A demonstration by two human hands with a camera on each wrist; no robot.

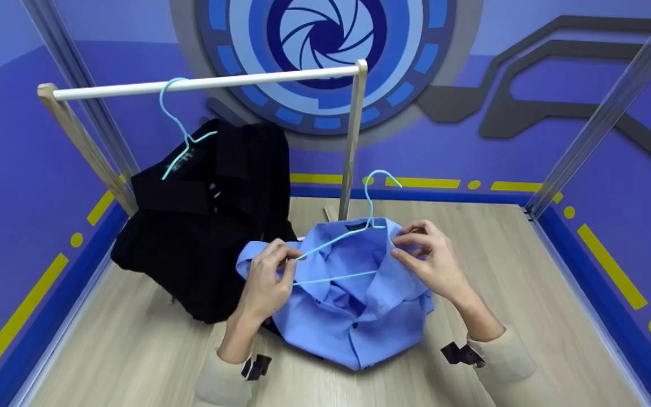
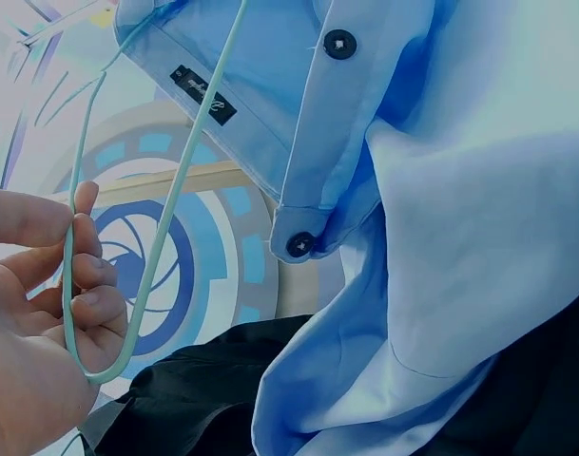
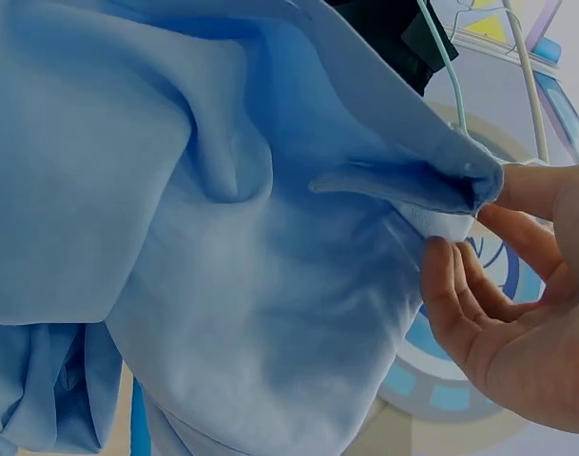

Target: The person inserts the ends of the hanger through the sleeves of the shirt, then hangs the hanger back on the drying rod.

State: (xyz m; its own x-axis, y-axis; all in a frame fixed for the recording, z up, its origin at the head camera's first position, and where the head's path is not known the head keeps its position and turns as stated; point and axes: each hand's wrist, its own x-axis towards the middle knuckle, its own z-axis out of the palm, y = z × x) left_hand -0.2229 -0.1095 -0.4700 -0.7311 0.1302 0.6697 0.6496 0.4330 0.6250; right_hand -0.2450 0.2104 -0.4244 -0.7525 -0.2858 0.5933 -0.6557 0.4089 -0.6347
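Observation:
A light blue shirt (image 1: 354, 333) with dark buttons lies bunched over the table, its collar opening facing up. Through that opening passes a mint-green wire hanger (image 1: 331, 247), its hook standing above the collar. At the hanger's left end, my left hand (image 1: 269, 280) pinches the wire; the left wrist view shows the hanger's bent corner (image 2: 104, 370) lying across the curled fingers, outside the shirt. My right hand (image 1: 433, 257) pinches the right edge of the shirt's collar between thumb and fingers. The hanger's right end is hidden inside the shirt.
To the left, a black shirt (image 1: 201, 237) hangs on another mint-green hanger (image 1: 176, 116) from the white rail (image 1: 207, 82) of a wooden-legged rack. The blue shirt's left side overlaps the black cloth. Blue printed walls (image 1: 529, 152) enclose the wooden table (image 1: 557, 316).

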